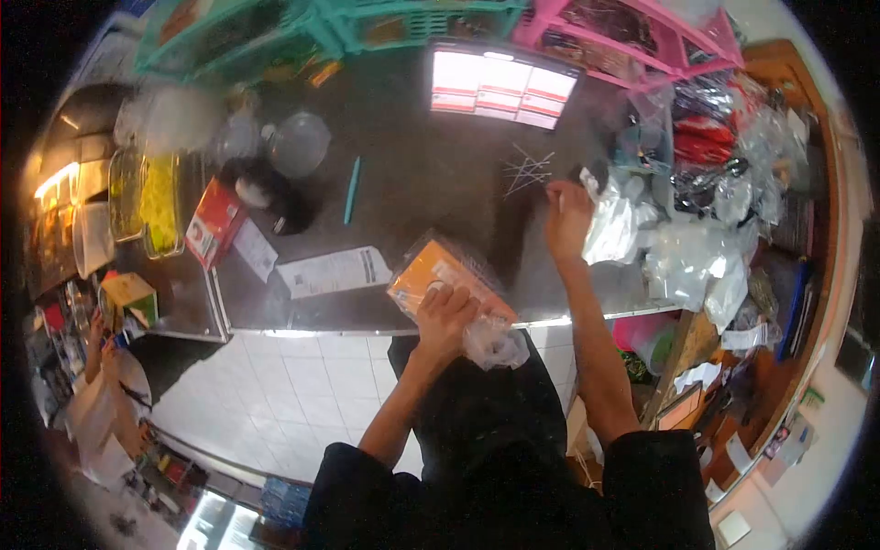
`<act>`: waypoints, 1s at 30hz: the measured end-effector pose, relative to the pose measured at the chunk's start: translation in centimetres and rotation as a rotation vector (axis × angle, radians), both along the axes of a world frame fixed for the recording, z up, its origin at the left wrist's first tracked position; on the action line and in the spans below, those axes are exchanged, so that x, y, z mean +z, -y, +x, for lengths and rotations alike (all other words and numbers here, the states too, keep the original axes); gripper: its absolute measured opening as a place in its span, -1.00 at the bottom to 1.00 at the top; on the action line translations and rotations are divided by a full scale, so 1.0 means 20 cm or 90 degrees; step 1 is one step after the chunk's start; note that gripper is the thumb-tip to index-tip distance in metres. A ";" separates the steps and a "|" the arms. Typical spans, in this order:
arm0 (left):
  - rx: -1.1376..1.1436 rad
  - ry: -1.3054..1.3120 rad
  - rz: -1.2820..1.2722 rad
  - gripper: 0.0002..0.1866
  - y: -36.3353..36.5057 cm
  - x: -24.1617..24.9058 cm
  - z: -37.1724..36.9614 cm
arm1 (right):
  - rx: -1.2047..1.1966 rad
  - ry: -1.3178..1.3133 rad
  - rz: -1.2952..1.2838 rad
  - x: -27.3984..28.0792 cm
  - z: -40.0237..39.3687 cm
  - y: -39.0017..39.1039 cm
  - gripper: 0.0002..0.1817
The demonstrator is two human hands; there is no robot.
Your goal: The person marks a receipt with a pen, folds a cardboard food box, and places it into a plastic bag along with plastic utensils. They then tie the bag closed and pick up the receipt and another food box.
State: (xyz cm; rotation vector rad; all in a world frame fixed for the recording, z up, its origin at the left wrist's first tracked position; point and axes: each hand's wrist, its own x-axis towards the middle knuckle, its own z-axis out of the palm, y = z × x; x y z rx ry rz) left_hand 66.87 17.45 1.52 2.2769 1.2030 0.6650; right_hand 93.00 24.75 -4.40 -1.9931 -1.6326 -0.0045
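Observation:
An orange box [449, 270] in a clear plastic bag [495, 343] lies at the table's front edge. My left hand [445, 321] is closed over the near side of it, with the bag's loose end bunched beside the fingers. My right hand [569, 220] is held over the right part of the table, its fingers apart and nothing visible in them. Just beyond its fingertips lie several thin white strips [529, 171], crossing one another. A silvery plastic bag [616, 220] is right beside this hand.
A printed paper slip [333, 272], a teal pen [352, 191] and a red box [215, 223] lie to the left. A lit screen [502, 84] stands at the back, near green crates [412, 27] and a pink crate [632, 41]. Plastic packaging [701, 252] piles up at right. Another person works at far left.

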 end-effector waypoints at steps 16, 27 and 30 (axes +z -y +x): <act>-0.128 0.221 -0.325 -0.67 -0.16 0.08 -0.25 | 0.223 -0.438 -0.194 0.50 -0.56 0.35 -0.81; 0.006 0.074 0.143 -0.58 0.01 0.07 -0.20 | 0.363 -0.420 -0.193 0.39 -0.56 0.30 -0.72; 0.022 0.223 -0.001 -0.70 0.03 -0.02 -0.19 | 0.401 -0.419 -0.206 0.28 -0.50 0.30 -0.69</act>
